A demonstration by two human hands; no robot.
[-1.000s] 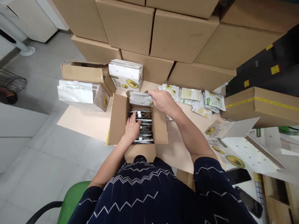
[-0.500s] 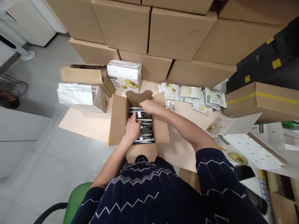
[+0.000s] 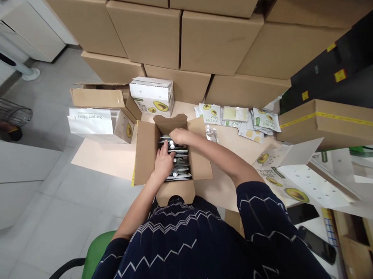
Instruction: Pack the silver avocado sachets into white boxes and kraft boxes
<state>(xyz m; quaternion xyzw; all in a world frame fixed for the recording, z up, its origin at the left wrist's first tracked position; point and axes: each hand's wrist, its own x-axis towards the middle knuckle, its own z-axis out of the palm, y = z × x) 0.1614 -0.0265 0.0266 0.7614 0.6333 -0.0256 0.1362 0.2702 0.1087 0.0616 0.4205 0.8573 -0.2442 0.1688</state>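
Note:
An open cardboard box [image 3: 145, 154] stands on the table close to my body, its flaps folded outward. Inside it, several spouted pouches [image 3: 181, 164] with white caps are packed upright in a row. My left hand [image 3: 164, 161] lies over the left part of the row, fingers stretched out and touching the pouches. At the far end of the box, my right hand [image 3: 179, 136] reaches in with its fingers closed around the top edge of a pouch; the fingertips are partly hidden.
White printed cartons [image 3: 93, 124] and an open brown box [image 3: 98, 96] stand left. Flat sachets [image 3: 210, 113] lie behind right. A taped box [image 3: 331, 122], an open white carton [image 3: 315, 183] and phones [image 3: 317, 244] are at right. Stacked cardboard boxes [image 3: 145, 33] form a wall behind.
My right hand has sunk slightly lower into the far end of the box. My left hand stays on the pouches. The whole view has shifted a little.

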